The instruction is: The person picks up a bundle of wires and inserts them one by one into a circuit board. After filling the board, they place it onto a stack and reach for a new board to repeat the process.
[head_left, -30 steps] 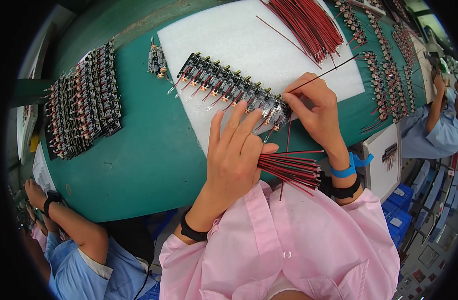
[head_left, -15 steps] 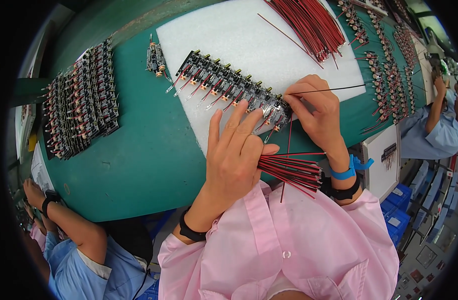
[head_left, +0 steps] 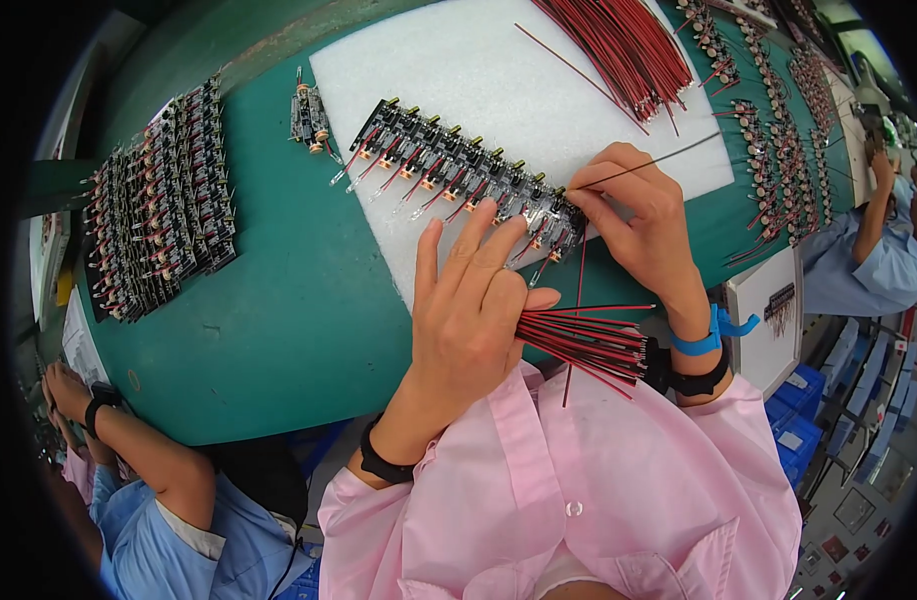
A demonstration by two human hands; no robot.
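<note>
A strip of joined small circuit boards [head_left: 469, 165] lies slantwise on the white foam sheet [head_left: 419, 60], with short red-and-black leads and copper-coloured round parts along its near side. My left hand [head_left: 466, 310] rests its outstretched fingertips on the strip's near edge, while its palm and thumb side are closed round a bundle of red and black wires [head_left: 589, 340]. At the strip's right end, my right hand [head_left: 644, 220] pinches a thin black wire [head_left: 684, 152] between thumb and forefinger. A red wire [head_left: 582, 270] hangs down beside that end; where the wire tips meet the board is hidden by my fingers.
A large pile of red-black wires [head_left: 624, 50] lies on the foam's far side. Rows of boards [head_left: 164, 200] stand at left on the green table [head_left: 279, 340], with more boards [head_left: 769, 160] at right. A small board piece [head_left: 307, 118] sits left of the foam. Co-workers' arms [head_left: 144, 440] show nearby.
The black wire's free end has swung upward, away from me. My right wrist has shifted slightly right, its fingers still at the strip's end. My left hand has stayed in place.
</note>
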